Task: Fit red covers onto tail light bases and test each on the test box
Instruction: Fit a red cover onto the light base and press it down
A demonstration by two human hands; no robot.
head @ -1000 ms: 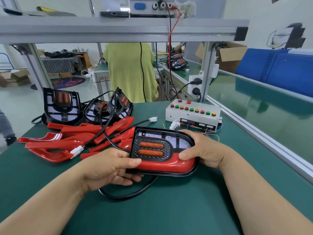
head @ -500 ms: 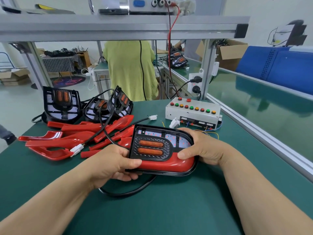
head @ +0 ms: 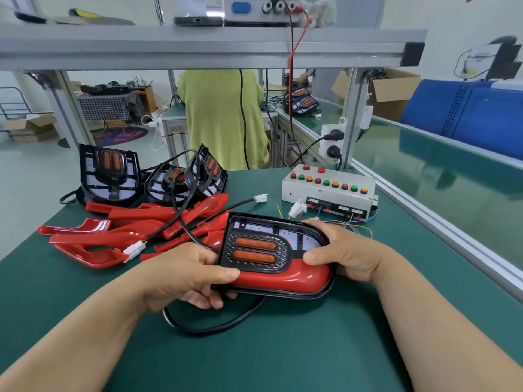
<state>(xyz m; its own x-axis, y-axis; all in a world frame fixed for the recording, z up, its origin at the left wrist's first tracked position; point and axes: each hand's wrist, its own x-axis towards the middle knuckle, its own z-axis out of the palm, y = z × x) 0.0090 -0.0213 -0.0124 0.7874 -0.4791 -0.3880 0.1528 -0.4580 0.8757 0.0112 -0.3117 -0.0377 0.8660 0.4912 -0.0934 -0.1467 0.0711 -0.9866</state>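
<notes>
Black D-shaped plastic tail light base [head: 256,251] with glossy red cover [head: 285,278] seated along its near edge, held over the green bench [head: 283,349], left end clamped by left hand [head: 184,275] fingers [head: 220,274], right end clamped by right hand [head: 345,253] fingers [head: 314,256], white button-topped test box [head: 328,190] set near behind.

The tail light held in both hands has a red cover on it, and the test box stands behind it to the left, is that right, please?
Not quite: the head view shows the test box behind the tail light to the right, not the left. The left hand and right hand do hold it, red cover on.
</notes>
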